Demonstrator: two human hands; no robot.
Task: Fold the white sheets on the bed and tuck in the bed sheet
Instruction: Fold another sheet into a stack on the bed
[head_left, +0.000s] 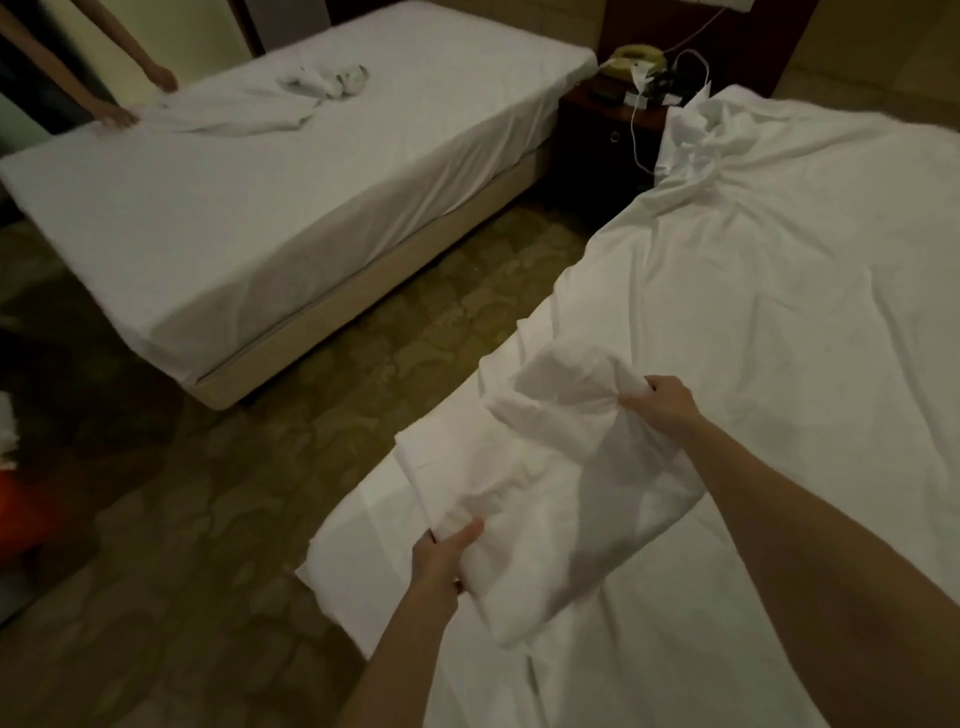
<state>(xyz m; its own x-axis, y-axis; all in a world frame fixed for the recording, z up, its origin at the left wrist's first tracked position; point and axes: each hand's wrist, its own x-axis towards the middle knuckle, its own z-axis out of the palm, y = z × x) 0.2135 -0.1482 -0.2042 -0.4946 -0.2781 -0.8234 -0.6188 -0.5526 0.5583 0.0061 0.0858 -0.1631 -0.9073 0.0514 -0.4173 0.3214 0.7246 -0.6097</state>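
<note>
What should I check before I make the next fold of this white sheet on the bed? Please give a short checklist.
1. Left hand grips the near edge of the folded sheet: ok.
2. Right hand pinches the far bunched end: ok.
3. Sheet edges lined up: not ok, the far end is bunched.
4. Bed sheet under it smooth: not ok, wrinkled.
5. Bed sheet tucked at the side: cannot tell.

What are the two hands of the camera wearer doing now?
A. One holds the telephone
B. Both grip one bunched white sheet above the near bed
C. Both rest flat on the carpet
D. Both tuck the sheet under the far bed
B: the left hand and the right hand each grip the bunched white sheet over the near bed.
</note>
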